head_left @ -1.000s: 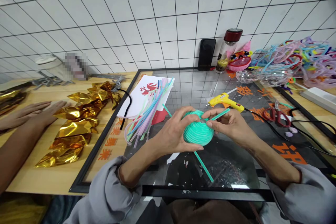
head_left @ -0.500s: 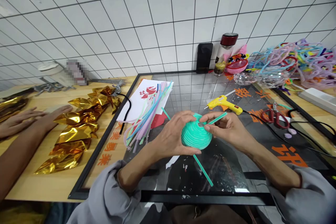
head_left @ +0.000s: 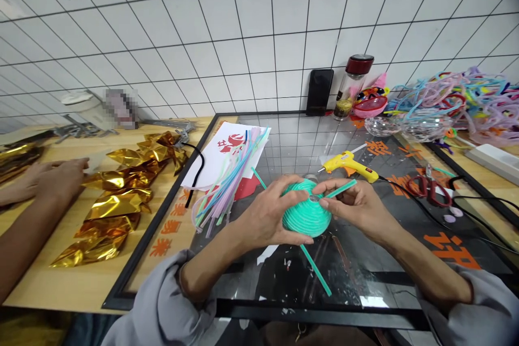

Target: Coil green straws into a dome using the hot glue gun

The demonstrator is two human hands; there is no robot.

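Observation:
A ball wound with turquoise pipe cleaner (head_left: 307, 220) is held above the dark glass board. My left hand (head_left: 270, 211) wraps round its left side, with fingers over the top and the thumb underneath. My right hand (head_left: 348, 203) pinches a turquoise pipe cleaner (head_left: 341, 189) close to a small greyish spot on top of the ball. That pipe cleaner's end sticks out to the upper right. Another turquoise length (head_left: 317, 270) shows below the ball, and one more (head_left: 258, 177) pokes out behind my left hand.
Pastel pipe cleaners (head_left: 231, 184) lie on white paper (head_left: 214, 146). Beyond my right hand are a yellow glue gun (head_left: 348, 165), red scissors (head_left: 430, 188), a phone (head_left: 319, 92) and a glass bottle (head_left: 344, 98). Another person's hands (head_left: 57, 178) rest left, beside gold foil (head_left: 117, 203).
My left fingers have shifted over the ball's top towards the greyish spot. My right hand still pinches the pipe cleaner. The other person's hands have drawn closer together. The whole view has shifted slightly.

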